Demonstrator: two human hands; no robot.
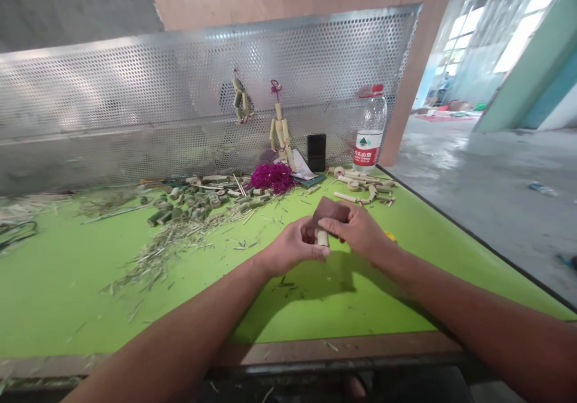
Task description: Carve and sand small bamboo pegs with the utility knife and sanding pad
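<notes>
Over the green tabletop [396,307], my left hand [293,247] is closed round a short piece of bamboo [323,238], whose pale end shows between thumb and fingers. My right hand [358,229] grips a folded brown sheet, seemingly sandpaper [331,209], and presses it against the top of the bamboo. Both hands meet near the middle of the table, and their far fingers are partly hidden by the sheet.
Cut bamboo pieces [189,202] and shavings [157,247] lie left. Behind are magenta cord [273,178], a jointed bamboo figure [280,130], a phone [316,152] and a water bottle [369,130]. More bamboo parts [360,181] lie right. A perforated metal panel [180,78] borders the back.
</notes>
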